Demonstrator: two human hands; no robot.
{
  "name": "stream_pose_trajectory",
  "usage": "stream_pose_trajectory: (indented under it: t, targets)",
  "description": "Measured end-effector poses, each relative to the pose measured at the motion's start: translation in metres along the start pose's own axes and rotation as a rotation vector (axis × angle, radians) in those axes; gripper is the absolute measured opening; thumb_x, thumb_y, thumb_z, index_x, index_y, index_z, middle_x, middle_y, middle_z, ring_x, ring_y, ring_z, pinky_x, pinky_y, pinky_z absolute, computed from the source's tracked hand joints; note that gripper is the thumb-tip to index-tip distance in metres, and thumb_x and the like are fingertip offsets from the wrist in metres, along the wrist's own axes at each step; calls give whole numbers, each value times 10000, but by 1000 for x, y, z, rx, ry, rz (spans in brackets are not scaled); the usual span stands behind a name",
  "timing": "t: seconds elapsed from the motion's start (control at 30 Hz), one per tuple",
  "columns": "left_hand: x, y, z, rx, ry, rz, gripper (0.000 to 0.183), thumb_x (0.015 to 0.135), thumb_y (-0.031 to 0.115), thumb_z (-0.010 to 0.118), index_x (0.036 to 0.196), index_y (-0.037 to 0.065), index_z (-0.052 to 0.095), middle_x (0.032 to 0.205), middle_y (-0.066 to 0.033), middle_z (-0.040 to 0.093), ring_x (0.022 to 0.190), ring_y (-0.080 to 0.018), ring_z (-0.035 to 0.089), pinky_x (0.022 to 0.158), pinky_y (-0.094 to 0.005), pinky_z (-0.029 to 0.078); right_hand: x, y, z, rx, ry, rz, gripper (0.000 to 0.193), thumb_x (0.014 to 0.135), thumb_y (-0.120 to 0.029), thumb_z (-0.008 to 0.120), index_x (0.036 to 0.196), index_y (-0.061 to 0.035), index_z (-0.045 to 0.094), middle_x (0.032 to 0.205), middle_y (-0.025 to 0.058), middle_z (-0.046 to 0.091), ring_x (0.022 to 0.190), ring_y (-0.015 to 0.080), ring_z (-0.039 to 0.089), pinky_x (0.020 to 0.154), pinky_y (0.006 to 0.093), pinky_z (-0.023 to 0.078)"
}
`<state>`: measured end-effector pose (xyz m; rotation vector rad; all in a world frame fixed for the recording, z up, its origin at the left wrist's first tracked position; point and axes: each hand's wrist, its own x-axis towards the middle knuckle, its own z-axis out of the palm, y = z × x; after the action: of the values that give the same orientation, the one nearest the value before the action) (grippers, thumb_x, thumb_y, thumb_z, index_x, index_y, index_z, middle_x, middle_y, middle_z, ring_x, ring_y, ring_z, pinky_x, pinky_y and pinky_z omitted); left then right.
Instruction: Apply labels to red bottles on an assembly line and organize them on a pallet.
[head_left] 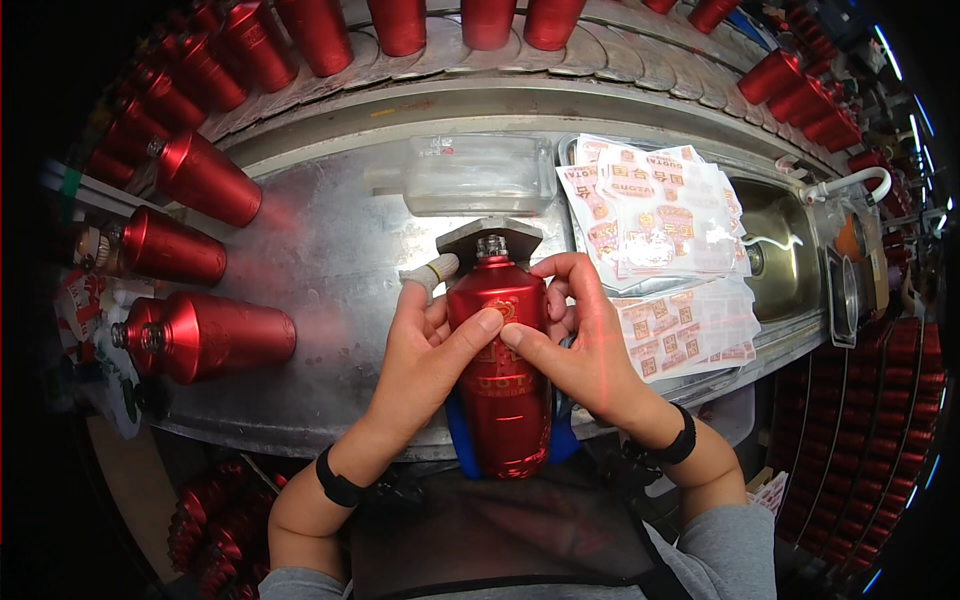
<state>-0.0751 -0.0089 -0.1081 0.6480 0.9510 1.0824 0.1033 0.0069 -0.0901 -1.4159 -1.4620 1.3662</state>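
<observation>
Red bottle (502,395) sits between the two hands, right under the thumbs, neck pointing away from the wearer, base toward the body. L hand (422,345) has hold of its L side, fingers bent in close along that edge w/ thumb laid on the front; a whitish wrap (430,272) w/ a thin band is by the L fingertips. R hand (592,345) is half curled: thumb also on the front, tip just beside the L one, index bent at the bottle's shoulder, rest folded near the R side (can't tell how firm that hold is). Gold print shows around & below the thumbs. Just past the fingers, behind the neck, is a grey metal block (463,238); beyond it, a clear plastic box (480,180) on the metal table (340,250). R of the R fingers: red-and-white sticker sheets (655,220), then a sink (785,280) w/ a white tap (840,181). Well L of the L fingers: several more bottles (225,335). Far beyond the fingertips, a row of similar bottles stands on a conveyor (620,65). Below the fingers, each wrist has a black band (683,437).
</observation>
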Motion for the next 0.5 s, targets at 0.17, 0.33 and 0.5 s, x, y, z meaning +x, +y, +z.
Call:
stream_pose_trajectory:
  t: [0.17, 0.33, 0.5]
  targets:
    - [1, 2, 1, -19, -7, 2, 676, 938, 93, 666, 1446, -26, 236, 1283, -214, 566, 1148, -205, 602, 968, -328, 507, 4, 3, -6, 64, -47, -10, 518, 803, -247, 819, 1152, -53, 490, 818, -19, 378, 730, 54, 379, 579, 207, 369]
    - [1, -1, 0, -1, -4, 3, 663, 944, 96, 660, 1445, -20, 241, 1269, -211, 575, 1142, -202, 605, 967, -324, 504, 6, 9, 0, 31, 3, -37, 483, 829, -256, 801, 1140, -48, 496, 817, -27, 383, 711, 46, 367, 582, 200, 355]
    - [2, 0, 0, -12, -2, 7, 642, 947, 108, 660, 1432, -22, 260, 1260, -210, 579, 1138, -199, 607, 959, -320, 509, 7, 4, 0, 62, -2, -24, 444, 847, -243, 781, 1133, -45, 505, 803, -33, 382, 701, 46, 359, 589, 200, 352]
